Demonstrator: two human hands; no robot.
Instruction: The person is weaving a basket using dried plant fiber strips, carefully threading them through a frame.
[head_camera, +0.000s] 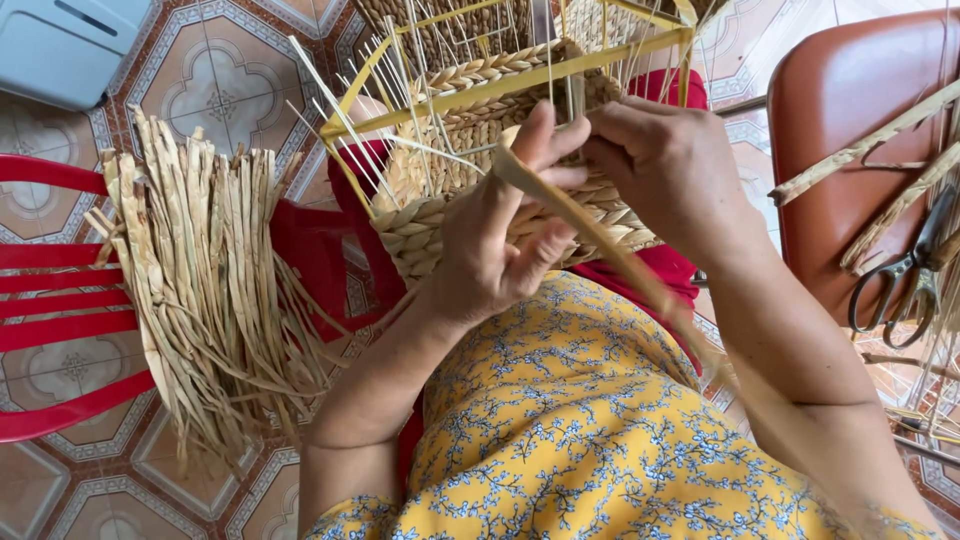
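Note:
A half-woven straw basket (480, 130) rests on my lap, its braided wall built around a yellow wire frame (520, 85) with thin white spokes sticking up. My left hand (500, 235) pinches a flat dried straw strand (600, 245) against the basket's side; the strand trails down to the lower right. My right hand (670, 165) presses on the basket's woven wall just right of the left hand, fingers curled on the weave near the strand's upper end.
A bundle of dried straw strips (210, 270) hangs over a red plastic chair (60, 300) at left. Scissors (910, 275) and loose strands lie on a brown chair seat (850, 110) at right. Patterned floor tiles lie below.

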